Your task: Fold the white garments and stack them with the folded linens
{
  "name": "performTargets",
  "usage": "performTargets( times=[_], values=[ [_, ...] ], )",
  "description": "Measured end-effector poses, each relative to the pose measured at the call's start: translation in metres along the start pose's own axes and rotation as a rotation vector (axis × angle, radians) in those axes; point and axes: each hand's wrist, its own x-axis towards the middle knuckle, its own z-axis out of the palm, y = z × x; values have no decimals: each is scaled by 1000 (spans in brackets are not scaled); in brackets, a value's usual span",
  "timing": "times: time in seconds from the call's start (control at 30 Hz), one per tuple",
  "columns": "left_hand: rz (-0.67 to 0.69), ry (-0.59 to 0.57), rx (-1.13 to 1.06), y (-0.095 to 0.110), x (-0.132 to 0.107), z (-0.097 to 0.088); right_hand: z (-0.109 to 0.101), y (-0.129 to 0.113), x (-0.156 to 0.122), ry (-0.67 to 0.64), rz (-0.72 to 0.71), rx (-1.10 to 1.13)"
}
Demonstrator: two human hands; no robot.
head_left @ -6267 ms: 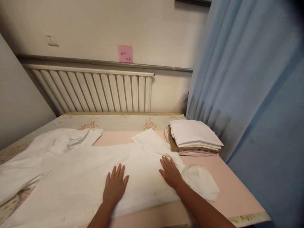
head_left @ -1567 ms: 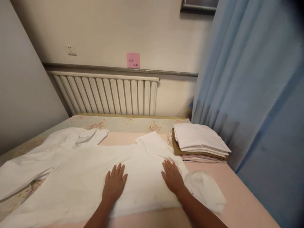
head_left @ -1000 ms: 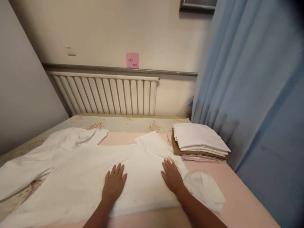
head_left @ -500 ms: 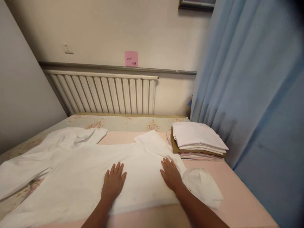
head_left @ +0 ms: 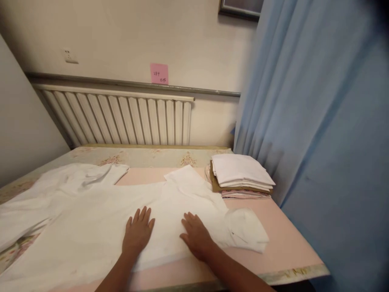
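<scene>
A white garment (head_left: 94, 219) lies spread flat across the bed, with a short sleeve (head_left: 187, 174) pointing toward the wall. At its right end is a rounded, hood-like white piece (head_left: 247, 229); I cannot tell exactly what part it is. My left hand (head_left: 138, 229) rests palm down on the middle of the garment, fingers stretched out. Also palm down, my right hand (head_left: 196, 235) lies on the cloth a short way to the right, its fingers extended. Neither hand grasps anything. More white cloth (head_left: 67, 178) lies rumpled at the left.
A stack of folded cloth (head_left: 243, 172) sits at the back right on the pink bed sheet (head_left: 291, 239). A blue curtain (head_left: 304, 121) hangs along the right side. Behind the bed, a white radiator (head_left: 121, 117) stands against the wall below a pink note (head_left: 159, 74).
My right hand has slid left over the garment, closer to my left hand. The left hand stays on the cloth. The view has turned slightly right.
</scene>
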Motion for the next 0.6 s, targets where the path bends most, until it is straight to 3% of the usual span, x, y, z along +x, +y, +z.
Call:
performTargets(
  times=[0.1,0.4,0.6],
  values=[
    [2,-2,8,0,0,0,2,-9,-19,-21,-13,1],
    [32,-10,-4,-2,2,4,-28,55,-71,19,161,-208],
    [14,-65,15,-3,5,2,-33,59,-80,66,191,-275]
  ],
)
